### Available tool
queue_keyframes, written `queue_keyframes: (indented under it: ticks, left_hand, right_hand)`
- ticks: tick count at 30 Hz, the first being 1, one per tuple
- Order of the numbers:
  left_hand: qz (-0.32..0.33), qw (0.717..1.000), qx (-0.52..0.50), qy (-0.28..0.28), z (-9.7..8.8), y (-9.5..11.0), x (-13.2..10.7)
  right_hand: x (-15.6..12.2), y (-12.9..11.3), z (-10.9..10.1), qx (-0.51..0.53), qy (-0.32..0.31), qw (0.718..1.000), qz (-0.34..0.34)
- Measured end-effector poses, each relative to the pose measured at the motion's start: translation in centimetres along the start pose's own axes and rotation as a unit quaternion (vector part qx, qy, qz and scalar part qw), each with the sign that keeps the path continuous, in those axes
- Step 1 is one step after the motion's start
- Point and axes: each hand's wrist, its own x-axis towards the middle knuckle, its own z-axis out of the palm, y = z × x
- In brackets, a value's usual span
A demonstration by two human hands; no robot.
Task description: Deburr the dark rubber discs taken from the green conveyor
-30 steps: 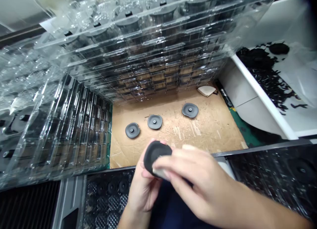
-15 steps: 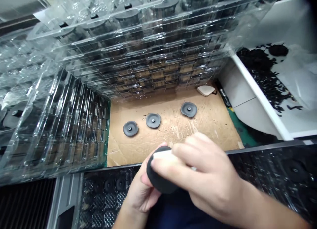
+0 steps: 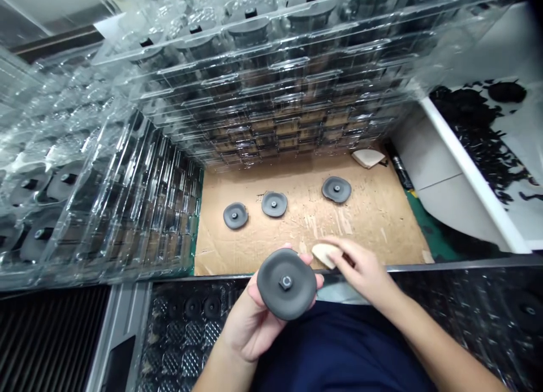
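My left hand [image 3: 258,324] grips a dark grey rubber disc [image 3: 275,301] by its edges, its dished face and central metal-cored stud turned up toward me. Just right of it, my right hand [image 3: 358,265] pinches a cream-coloured wedge pad [image 3: 324,254] low over the cardboard's front edge. The pad and disc are apart. On the cardboard sheet [image 3: 297,239] lie three similar discs: one at left [image 3: 236,221], another in the middle [image 3: 280,211] and the third to the right [image 3: 341,194], all stud up.
Stacked clear plastic trays [image 3: 271,81] holding discs wall the back, and more trays [image 3: 144,199] stand at left. A second cream pad [image 3: 368,157] and a black marker [image 3: 399,166] lie at back right. Beyond is a white bin [image 3: 475,177] with black rubber scraps [image 3: 487,137].
My right hand has drawn the pad off the disc and moved right and back, over the cardboard. My left hand now shows the disc's whole dished face. The view has shifted slightly.
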Motion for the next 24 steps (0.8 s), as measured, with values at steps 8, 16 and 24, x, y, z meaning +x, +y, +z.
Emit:
queue_keyframes:
  ticks: [8,16,24]
  left_hand:
    - [0.034,0.994,0.073,0.08,0.0,-1.3,-0.3]
    - [0.067,0.988,0.115,0.078,0.1,-1.3,-0.2]
    - [0.147,0.982,0.088,0.075,0.1,-1.2,0.4]
  right_hand:
    - [2.4,-9.7,-3.8,0.041,0.004,0.964,-0.262]
    - [1.9,-10.2,-2.7,-0.009,0.035,0.972,-0.23]
    - [-1.1,-10.0,-2.3,0.045,0.01,0.988,-0.144]
